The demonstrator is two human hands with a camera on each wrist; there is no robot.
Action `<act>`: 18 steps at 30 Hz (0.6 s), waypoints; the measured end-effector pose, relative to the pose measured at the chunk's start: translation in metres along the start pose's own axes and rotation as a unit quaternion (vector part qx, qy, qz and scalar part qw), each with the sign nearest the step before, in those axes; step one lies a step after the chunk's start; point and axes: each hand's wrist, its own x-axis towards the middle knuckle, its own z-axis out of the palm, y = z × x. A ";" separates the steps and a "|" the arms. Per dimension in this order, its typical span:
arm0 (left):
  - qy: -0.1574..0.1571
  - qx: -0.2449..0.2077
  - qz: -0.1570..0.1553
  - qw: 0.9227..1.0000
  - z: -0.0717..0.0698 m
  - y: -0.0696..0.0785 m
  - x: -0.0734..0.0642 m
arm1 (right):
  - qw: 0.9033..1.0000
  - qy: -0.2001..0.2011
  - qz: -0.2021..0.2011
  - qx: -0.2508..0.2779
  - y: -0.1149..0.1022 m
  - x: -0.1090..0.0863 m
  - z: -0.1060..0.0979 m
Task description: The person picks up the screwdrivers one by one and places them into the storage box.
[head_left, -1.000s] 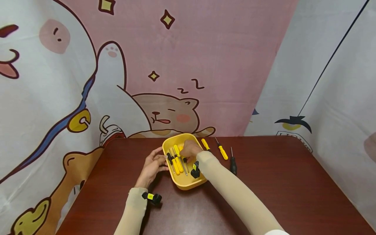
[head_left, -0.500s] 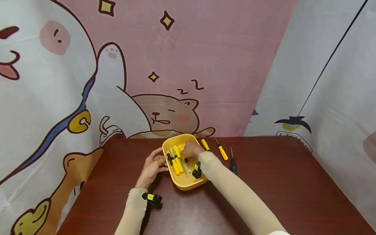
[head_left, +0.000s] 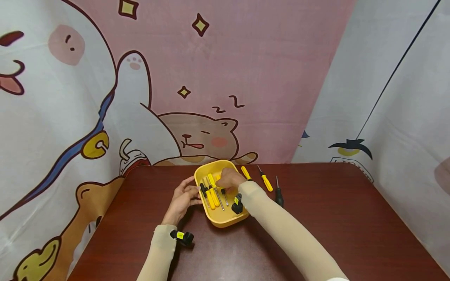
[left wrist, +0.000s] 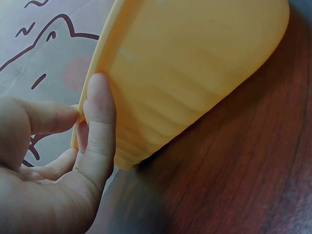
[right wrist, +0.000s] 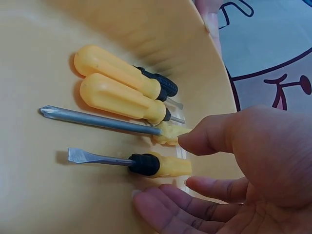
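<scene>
A yellow bin [head_left: 222,224] is on the brown tabletop [head_left: 327,218], close to its far edge, with some screwdrivers lying inside. The left hand [head_left: 180,201] is on the bin's left side and pinches its rim, with the thumb on one side and fingers on the other. The right hand [head_left: 230,178] is down inside the bin, over the far part. Its thumb and fingers are apart, and the yellow handle of a flat-tip screwdriver [right wrist: 145,165] lies between them; I cannot tell if they touch it. Next to it is a cross-tip screwdriver [right wrist: 102,120], with its handle end by the thumb. Both of these point their metal tips toward the person. Further left in the bin, a first yellow-handled screwdriver [right wrist: 117,70] and a second yellow-handled screwdriver [right wrist: 121,98] lie side by side, fat handles toward the person. A black-handled screwdriver [right wrist: 168,85] is beside them, by the left wall. Three more are on the tabletop, right of the bin: a short yellow handle [head_left: 245,172] partly hidden by the right arm, a yellow screwdriver [head_left: 266,182] with its tip pointing away, and a black screwdriver [head_left: 279,197], its handle end behind the right sleeve [head_left: 286,230]. Behind the tabletop hangs a pink and white cloth [head_left: 274,78] with a sleepy cartoon animal [head_left: 211,134] on it.
</scene>
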 end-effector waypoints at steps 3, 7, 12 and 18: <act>0.000 -0.001 -0.002 1.000 0.000 0.001 -0.001 | 1.000 0.004 -0.010 -0.011 -0.001 -0.004 -0.001; 0.000 -0.003 -0.003 1.000 0.000 0.001 0.000 | 0.999 0.015 -0.035 -0.021 -0.002 -0.012 -0.003; -0.001 -0.004 -0.005 1.000 0.000 0.001 0.000 | 0.996 0.033 -0.073 -0.028 -0.003 -0.022 -0.005; -0.001 0.001 -0.006 1.000 0.000 0.001 0.000 | 0.995 0.038 -0.094 -0.024 -0.002 -0.031 -0.009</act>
